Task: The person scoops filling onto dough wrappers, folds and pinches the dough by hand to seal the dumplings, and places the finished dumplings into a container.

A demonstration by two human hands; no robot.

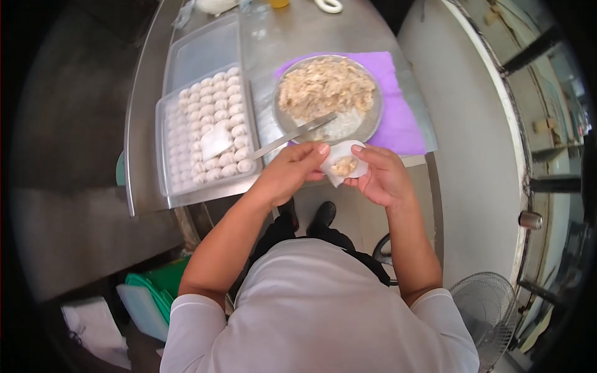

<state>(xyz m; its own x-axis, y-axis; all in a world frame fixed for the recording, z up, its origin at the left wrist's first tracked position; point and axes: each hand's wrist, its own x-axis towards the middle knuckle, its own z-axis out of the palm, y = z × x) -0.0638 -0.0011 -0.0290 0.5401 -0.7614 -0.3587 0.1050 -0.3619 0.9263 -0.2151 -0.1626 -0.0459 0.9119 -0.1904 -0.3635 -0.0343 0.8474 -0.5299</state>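
Observation:
A thin white dough wrapper [341, 151] is stretched between my two hands, with a small lump of pale filling [344, 166] on it. My left hand [287, 172] pinches its left edge between thumb and fingers. On the other side, my right hand [385, 178] grips the right edge, its thumb on top. Just beyond them stands a round metal bowl [378, 118] of chunky minced filling [326, 84]. A flat metal spatula [292, 135] lies across the bowl's near rim, its tip inside and its other end close to the tray.
On the left, a clear plastic tray [161, 133] holds rows of round white dumplings [222, 115], with a loose white wrapper [216, 142] on top. A purple cloth [401, 118] lies under the bowl on the steel table [264, 37]. A fan [484, 311] stands at lower right.

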